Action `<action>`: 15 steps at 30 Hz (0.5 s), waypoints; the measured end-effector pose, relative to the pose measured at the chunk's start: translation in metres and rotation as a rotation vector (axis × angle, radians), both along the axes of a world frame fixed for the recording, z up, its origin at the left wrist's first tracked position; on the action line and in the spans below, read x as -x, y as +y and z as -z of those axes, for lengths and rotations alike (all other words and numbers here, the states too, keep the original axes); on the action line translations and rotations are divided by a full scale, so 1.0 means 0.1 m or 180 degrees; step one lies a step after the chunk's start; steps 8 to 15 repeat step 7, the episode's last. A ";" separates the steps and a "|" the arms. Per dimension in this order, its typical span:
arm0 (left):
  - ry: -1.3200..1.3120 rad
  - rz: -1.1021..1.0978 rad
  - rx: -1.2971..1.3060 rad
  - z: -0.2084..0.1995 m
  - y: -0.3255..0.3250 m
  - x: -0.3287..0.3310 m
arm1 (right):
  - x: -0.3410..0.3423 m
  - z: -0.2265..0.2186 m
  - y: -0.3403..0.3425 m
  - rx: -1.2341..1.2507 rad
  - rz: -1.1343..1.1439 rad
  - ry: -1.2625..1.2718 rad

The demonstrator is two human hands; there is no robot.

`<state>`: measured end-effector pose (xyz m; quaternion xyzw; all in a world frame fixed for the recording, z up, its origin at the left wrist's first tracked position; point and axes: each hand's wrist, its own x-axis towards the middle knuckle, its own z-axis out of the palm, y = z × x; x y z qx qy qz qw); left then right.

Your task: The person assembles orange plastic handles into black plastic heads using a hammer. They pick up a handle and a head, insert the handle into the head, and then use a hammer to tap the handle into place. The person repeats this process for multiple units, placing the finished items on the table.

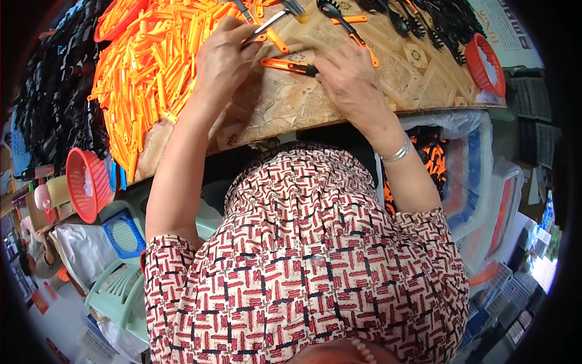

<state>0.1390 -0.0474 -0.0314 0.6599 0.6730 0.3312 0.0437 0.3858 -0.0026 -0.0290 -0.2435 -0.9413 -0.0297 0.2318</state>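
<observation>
My left hand is closed around the handle of a small hammer. The hammer's metal shaft slants up to a dark head with a yellowish end, blurred at the top of the picture. My right hand pinches the black end of an orange-and-black utensil handle, which lies low over the tabletop and points left. Just beyond that hand is a black slotted spoon with an orange handle part. A loose orange handle piece rests between the hands.
A large heap of orange handle pieces covers the table's left side. Black parts are piled farther left. Black utensils lie at the far right. Red baskets stand at the edges. Below the table's right edge, a plastic-lined crate stands beside orange-and-black pieces.
</observation>
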 end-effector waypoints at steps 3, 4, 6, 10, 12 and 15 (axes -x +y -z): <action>0.0514 0.0384 0.0201 0.00 0.15 -0.12 | -0.18 0.01 -0.15 0.0380 0.0185 0.0167; 0.0673 0.0538 0.0241 0.02 0.22 -0.13 | -0.25 0.03 -0.18 0.0484 0.0270 0.0159; 0.1177 0.0683 0.0585 0.05 0.34 -0.13 | -0.39 0.03 -0.24 0.0762 0.0441 0.0012; 0.1457 0.0682 0.0740 0.01 0.39 -0.16 | -0.45 0.01 -0.28 0.0938 0.0524 -0.0127; 0.1457 0.0682 0.0740 0.01 0.39 -0.16 | -0.45 0.01 -0.28 0.0938 0.0524 -0.0127; 0.1457 0.0682 0.0740 0.01 0.39 -0.16 | -0.45 0.01 -0.28 0.0938 0.0524 -0.0127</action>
